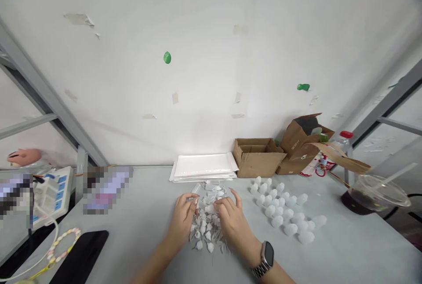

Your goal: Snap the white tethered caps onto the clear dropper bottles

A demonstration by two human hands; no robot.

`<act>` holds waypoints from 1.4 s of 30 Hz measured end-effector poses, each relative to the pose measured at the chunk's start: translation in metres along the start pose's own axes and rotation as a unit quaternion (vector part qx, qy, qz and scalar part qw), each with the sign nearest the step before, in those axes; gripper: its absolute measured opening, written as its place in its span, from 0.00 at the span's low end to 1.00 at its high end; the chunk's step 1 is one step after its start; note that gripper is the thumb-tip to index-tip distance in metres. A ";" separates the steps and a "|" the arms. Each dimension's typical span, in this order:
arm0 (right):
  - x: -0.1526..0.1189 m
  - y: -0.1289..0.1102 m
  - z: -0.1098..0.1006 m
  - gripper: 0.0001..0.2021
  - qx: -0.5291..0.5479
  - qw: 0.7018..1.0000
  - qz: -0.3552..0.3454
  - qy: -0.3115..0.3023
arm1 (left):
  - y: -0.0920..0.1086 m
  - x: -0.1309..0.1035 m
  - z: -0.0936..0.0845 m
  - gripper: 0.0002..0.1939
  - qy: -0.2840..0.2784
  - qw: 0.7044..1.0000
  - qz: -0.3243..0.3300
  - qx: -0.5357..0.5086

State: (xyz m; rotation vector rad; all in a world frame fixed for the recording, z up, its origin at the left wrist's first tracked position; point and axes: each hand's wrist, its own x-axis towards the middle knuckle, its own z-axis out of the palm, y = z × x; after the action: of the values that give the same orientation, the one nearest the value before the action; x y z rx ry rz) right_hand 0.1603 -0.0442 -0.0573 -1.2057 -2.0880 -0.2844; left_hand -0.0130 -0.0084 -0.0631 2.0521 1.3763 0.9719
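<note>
A pile of small white plastic pieces [204, 227], some with thin strips or tails, lies on the grey table between my hands. My left hand [182, 216] is at the pile's left side, thumb and fingertips pinched together. Whatever sits in that pinch is too small to make out. On the right side of the pile, my right hand [231, 214] has its thumb and forefinger closed at a small white piece [209, 209], with another finger raised. A watch [267, 255] is on the right wrist. Several frosted white bulb-shaped pieces [278, 221] lie spread out right of that hand.
White padded envelopes [204, 166] are stacked by the wall. An open cardboard box [260, 161] and a brown paper bag [298, 145] stand to their right. A lidded cup of dark drink [362, 200] is far right. At left are a black phone [82, 255], beaded bracelet [62, 244] and power strip [61, 194].
</note>
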 end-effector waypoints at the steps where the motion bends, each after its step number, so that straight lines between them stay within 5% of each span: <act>1: 0.000 0.003 -0.001 0.13 -0.005 1.000 0.006 -0.005 | -0.002 0.001 -0.001 0.20 0.002 1.000 0.008 0.017; 5: 0.000 0.014 -0.003 0.15 -0.023 0.998 0.025 -0.045 | -0.009 0.002 0.000 0.10 0.001 0.995 0.052 0.085; 10: 0.000 0.015 -0.003 0.15 -0.006 0.998 0.027 -0.063 | -0.004 -0.003 0.000 0.14 0.021 0.995 0.077 0.064; 22: -0.005 0.009 -0.008 0.06 -0.006 0.994 0.030 -0.104 | 0.004 -0.002 -0.002 0.16 -0.052 0.980 0.187 0.051; 35: -0.046 0.008 -0.048 0.16 -0.093 0.988 0.039 -0.116 | 0.012 -0.004 0.006 0.12 -0.045 0.961 0.252 0.102; 39: -0.061 0.028 -0.065 0.12 -0.113 0.985 0.115 -0.064 | -0.009 0.006 -0.009 0.13 0.017 0.972 0.200 0.119; 42: -0.071 0.046 -0.084 0.10 -0.056 0.971 0.230 -0.026 | -0.015 0.010 -0.014 0.13 -0.002 0.979 0.163 0.126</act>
State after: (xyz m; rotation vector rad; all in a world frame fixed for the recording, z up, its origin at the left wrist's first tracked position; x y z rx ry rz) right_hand 0.2600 -0.1096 -0.0498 -1.7364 -1.7851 -0.1572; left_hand -0.0304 0.0065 -0.0616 2.5275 1.2370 0.9593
